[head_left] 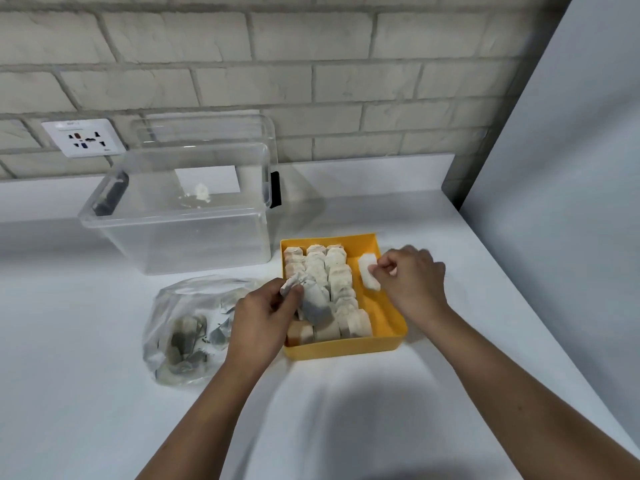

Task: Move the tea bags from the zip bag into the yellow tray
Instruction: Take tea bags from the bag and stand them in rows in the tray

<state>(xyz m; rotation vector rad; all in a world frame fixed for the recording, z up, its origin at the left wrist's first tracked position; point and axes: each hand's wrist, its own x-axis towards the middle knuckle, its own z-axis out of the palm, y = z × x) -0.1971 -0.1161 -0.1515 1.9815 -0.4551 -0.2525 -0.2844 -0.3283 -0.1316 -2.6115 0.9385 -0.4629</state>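
The left hand [265, 315] pinches a grey tea bag [316, 303] between thumb and fingers, holding it over the near-left part of the yellow tray [346, 349]. The right hand [412, 278] grips a white tea bag [367, 271] by its fingertips, over the tray's right side.

Between the two hands, the tray holds three packed rows of tea bags [334, 289], running from its far wall to its near wall. The only bare yellow floor is the strip under and just near of the right hand, along the right wall.

The zip bag [187, 327] lies just left of the left hand, its edge close to the tray's left wall, with a few tea bags inside.

Beyond the left hand stands a clear bin [180, 216], its near wall close to the tray's far-left corner. Right of the right hand the counter [86, 393] is open up to a grey panel [571, 202]. The counter near of both hands is bare apart from the forearms.
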